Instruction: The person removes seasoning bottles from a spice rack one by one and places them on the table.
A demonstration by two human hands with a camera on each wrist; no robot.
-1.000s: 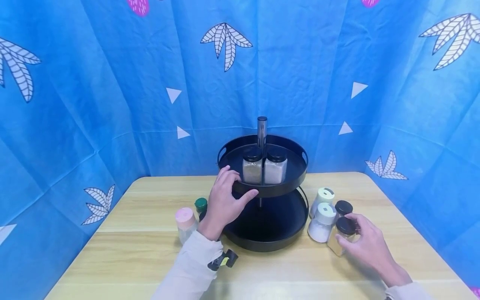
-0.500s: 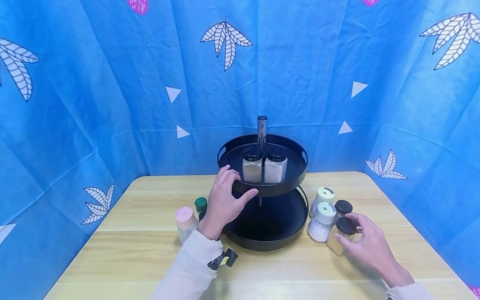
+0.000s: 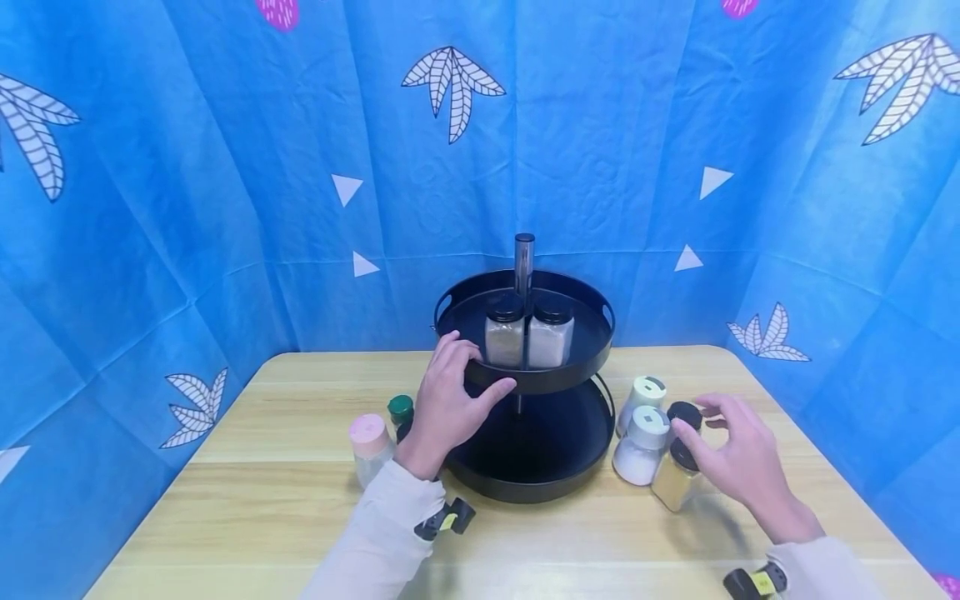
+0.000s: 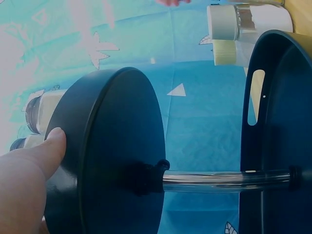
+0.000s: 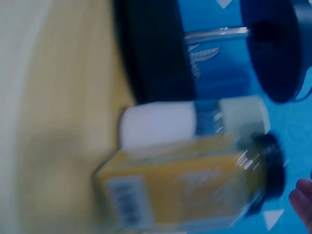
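Note:
My left hand [image 3: 450,404] grips the front left rim of a black two-tier tray stand [image 3: 543,382], thumb against the outer wall and fingers over the edge. Two square spice jars with black lids, one brownish [image 3: 504,343] and one whitish [image 3: 550,343], stand on the upper tier. Over at the right, my right hand [image 3: 742,454] hovers with bent fingers by a black-lidded jar [image 3: 684,413], partly hidden. In front of that stands a jar of yellow powder [image 3: 672,487]. In the right wrist view, fingertips [image 5: 303,197] show apart from the yellow jar's lid.
Two white-capped shakers, a front one [image 3: 637,458] and a rear one [image 3: 645,392], stand between stand and jars. At the left are a pink-capped bottle [image 3: 371,446] and a green-capped one [image 3: 401,408]. A blue patterned cloth [image 3: 600,167] surrounds the wooden table [image 3: 247,500].
My right hand has let go of the yellow-powder jar's lid and risen towards the black-lidded jar behind. The left hand keeps its grip on the tray rim.

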